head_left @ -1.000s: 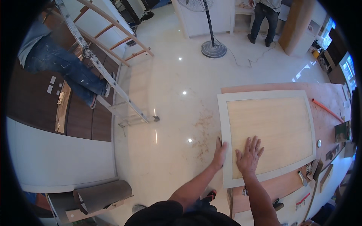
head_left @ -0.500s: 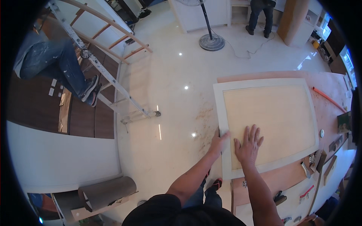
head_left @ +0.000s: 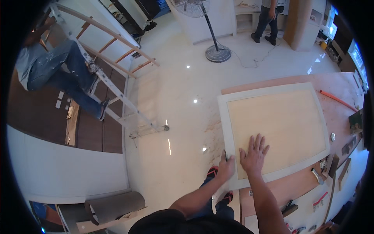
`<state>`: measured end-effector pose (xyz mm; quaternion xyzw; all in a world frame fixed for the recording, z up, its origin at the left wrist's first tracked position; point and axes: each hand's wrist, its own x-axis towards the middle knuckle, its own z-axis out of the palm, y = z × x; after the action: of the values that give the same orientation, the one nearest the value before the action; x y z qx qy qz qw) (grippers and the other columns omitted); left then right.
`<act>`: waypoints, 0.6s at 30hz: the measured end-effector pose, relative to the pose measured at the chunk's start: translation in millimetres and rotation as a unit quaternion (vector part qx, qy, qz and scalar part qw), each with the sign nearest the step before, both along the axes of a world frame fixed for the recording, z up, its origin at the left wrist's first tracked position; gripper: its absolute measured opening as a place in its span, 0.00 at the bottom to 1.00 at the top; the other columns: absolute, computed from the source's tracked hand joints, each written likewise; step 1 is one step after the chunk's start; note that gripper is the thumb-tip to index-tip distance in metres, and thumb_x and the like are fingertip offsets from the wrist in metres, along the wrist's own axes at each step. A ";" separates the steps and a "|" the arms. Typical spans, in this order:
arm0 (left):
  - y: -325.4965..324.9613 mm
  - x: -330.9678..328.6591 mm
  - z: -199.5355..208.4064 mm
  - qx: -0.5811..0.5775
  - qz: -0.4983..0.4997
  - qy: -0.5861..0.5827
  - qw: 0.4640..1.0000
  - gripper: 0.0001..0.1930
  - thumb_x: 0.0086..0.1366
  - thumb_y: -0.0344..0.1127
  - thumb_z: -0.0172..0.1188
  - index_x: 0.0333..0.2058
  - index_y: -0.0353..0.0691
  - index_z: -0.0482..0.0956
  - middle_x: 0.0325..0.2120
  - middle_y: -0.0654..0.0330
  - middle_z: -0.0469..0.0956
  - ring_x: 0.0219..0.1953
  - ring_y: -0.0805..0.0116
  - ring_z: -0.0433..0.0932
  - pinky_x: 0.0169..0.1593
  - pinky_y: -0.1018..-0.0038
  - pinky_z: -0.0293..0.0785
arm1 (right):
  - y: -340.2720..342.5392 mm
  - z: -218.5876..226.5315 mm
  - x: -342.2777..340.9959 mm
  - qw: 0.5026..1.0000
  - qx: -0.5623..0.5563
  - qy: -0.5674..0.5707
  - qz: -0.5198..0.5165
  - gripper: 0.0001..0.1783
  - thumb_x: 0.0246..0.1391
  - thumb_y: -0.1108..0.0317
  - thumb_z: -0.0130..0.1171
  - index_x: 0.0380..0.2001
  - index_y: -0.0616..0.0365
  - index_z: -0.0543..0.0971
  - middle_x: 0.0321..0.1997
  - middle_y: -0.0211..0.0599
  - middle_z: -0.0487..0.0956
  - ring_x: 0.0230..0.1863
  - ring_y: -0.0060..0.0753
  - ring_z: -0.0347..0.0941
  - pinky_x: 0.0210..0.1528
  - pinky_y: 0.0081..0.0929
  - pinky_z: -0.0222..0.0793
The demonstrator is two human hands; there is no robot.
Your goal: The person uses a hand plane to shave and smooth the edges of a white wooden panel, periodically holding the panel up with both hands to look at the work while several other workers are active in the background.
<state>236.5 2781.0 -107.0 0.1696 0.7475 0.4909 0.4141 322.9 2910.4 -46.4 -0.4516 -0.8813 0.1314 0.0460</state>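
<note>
I find the framed panel point(head_left: 276, 124) lying flat on the bench point(head_left: 337, 84), its left edge running along the bench's left end. The bench top is a pinkish, matt sheet with a scuffed look. The floor point(head_left: 175, 97) alongside is pale and highly polished, mirroring lamps as bright spots, with brownish dust point(head_left: 212, 130) scattered near the panel. To the left, a person point(head_left: 58, 72) in paint-flecked jeans is on a spattered metal ladder point(head_left: 113, 87), beside a wooden ladder point(head_left: 113, 33), in front of dark brown wall panels point(head_left: 31, 103). A pedestal fan point(head_left: 218, 54) with a round base and a second person point(head_left: 266, 23) stand at the far side. The panel is rectangular: a flat whitish border around a smooth, pale wood-coloured inset. My right hand point(head_left: 254, 158) rests palm down on the inset, fingers spread. My left hand point(head_left: 226, 168) is partly curled at the left border, near the closest corner; I cannot tell whether it pinches the edge, and a small dark item at its fingers is too small to identify. Right of the panel lie a slender orange-red tube point(head_left: 338, 99) and a round metallic disc point(head_left: 333, 136).
</note>
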 end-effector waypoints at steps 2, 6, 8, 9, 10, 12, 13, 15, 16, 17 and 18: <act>31.5 -46.6 -29.2 0.065 0.078 -0.102 0.990 0.40 0.76 0.49 0.54 0.72 0.22 0.52 0.61 0.34 0.73 0.63 0.45 0.75 0.68 0.63 0.68 | -1.1 6.3 -4.8 1.000 -0.004 -0.004 0.004 0.45 0.64 0.46 0.57 0.76 0.60 0.60 0.83 0.56 0.47 0.84 0.63 0.36 0.80 0.68 0.28; 131.4 -128.0 -43.5 0.134 0.144 -0.094 0.976 0.27 0.77 0.50 0.54 0.63 0.34 0.72 0.47 0.59 0.79 0.46 0.71 0.74 0.51 0.69 0.73 | 4.4 3.2 -3.4 0.999 -0.014 -0.032 -0.008 0.46 0.64 0.46 0.57 0.76 0.62 0.59 0.84 0.58 0.46 0.84 0.64 0.33 0.80 0.68 0.25; 163.5 -191.6 -49.3 0.189 0.147 -0.083 0.967 0.27 0.78 0.50 0.54 0.64 0.35 0.70 0.49 0.59 0.78 0.48 0.70 0.73 0.52 0.71 0.72 | 1.1 7.3 -16.3 0.999 -0.013 -0.028 0.007 0.46 0.64 0.46 0.58 0.76 0.62 0.60 0.83 0.58 0.46 0.84 0.64 0.34 0.80 0.69 0.25; 176.3 -220.7 -51.9 0.190 0.155 -0.080 0.966 0.27 0.78 0.50 0.54 0.64 0.35 0.70 0.49 0.59 0.78 0.48 0.70 0.73 0.52 0.71 0.72 | 0.2 8.3 -22.6 0.999 -0.015 -0.028 0.014 0.46 0.63 0.46 0.59 0.75 0.62 0.61 0.83 0.58 0.46 0.84 0.65 0.34 0.80 0.69 0.26; 185.6 -246.5 -53.4 0.172 0.155 -0.071 0.970 0.28 0.77 0.50 0.54 0.65 0.34 0.69 0.52 0.56 0.78 0.51 0.67 0.73 0.56 0.68 0.71 | -0.8 9.5 -28.4 0.999 -0.015 -0.026 0.023 0.46 0.63 0.46 0.59 0.75 0.62 0.61 0.83 0.58 0.46 0.84 0.65 0.34 0.80 0.69 0.26; 185.5 -257.3 -53.2 0.152 0.155 -0.067 0.974 0.29 0.77 0.50 0.54 0.66 0.33 0.68 0.54 0.54 0.79 0.54 0.64 0.74 0.59 0.66 0.71 | -0.4 8.3 -34.0 0.999 -0.016 -0.024 0.028 0.45 0.63 0.48 0.59 0.75 0.62 0.61 0.83 0.58 0.46 0.84 0.66 0.34 0.79 0.70 0.26; 183.2 -233.1 -47.6 0.146 0.118 -0.046 0.981 0.34 0.77 0.51 0.52 0.70 0.30 0.60 0.60 0.45 0.74 0.61 0.54 0.72 0.65 0.64 0.68 | 1.2 6.6 -27.6 0.999 -0.014 -0.033 0.019 0.45 0.63 0.48 0.59 0.75 0.62 0.61 0.83 0.58 0.46 0.84 0.66 0.34 0.79 0.70 0.26; 157.9 -185.1 -33.3 0.112 0.061 0.002 0.992 0.40 0.77 0.51 0.51 0.74 0.28 0.51 0.67 0.36 0.68 0.69 0.43 0.68 0.71 0.60 0.64 | 5.5 6.9 -22.1 0.999 -0.014 -0.045 -0.001 0.45 0.62 0.49 0.61 0.75 0.62 0.61 0.83 0.59 0.46 0.84 0.67 0.34 0.79 0.71 0.27; 131.0 -150.5 -30.0 0.082 0.040 0.023 0.996 0.40 0.76 0.51 0.52 0.74 0.28 0.50 0.68 0.34 0.67 0.70 0.41 0.67 0.72 0.59 0.63 | 6.5 7.6 -19.7 0.999 -0.011 -0.046 -0.003 0.45 0.62 0.49 0.61 0.75 0.62 0.61 0.83 0.59 0.46 0.84 0.67 0.34 0.79 0.71 0.27; 98.7 -116.0 -24.7 0.104 0.043 0.060 0.992 0.41 0.76 0.50 0.52 0.75 0.29 0.48 0.68 0.33 0.66 0.71 0.39 0.66 0.72 0.57 0.63 | 6.5 6.0 -21.7 0.999 -0.008 -0.043 0.003 0.46 0.61 0.50 0.61 0.75 0.62 0.60 0.83 0.59 0.46 0.84 0.67 0.34 0.79 0.72 0.27; 61.8 -82.0 -25.6 0.087 0.024 0.014 0.996 0.42 0.76 0.49 0.52 0.75 0.28 0.45 0.69 0.31 0.63 0.71 0.38 0.65 0.72 0.57 0.62 | 5.1 5.2 -24.8 0.999 -0.006 -0.039 0.011 0.46 0.60 0.50 0.62 0.75 0.62 0.60 0.83 0.60 0.46 0.83 0.68 0.34 0.79 0.72 0.28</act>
<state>154.5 2842.8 -132.7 0.1940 0.7115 0.5617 0.3750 298.1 2915.6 -41.1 -0.4473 -0.8864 0.1192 0.0070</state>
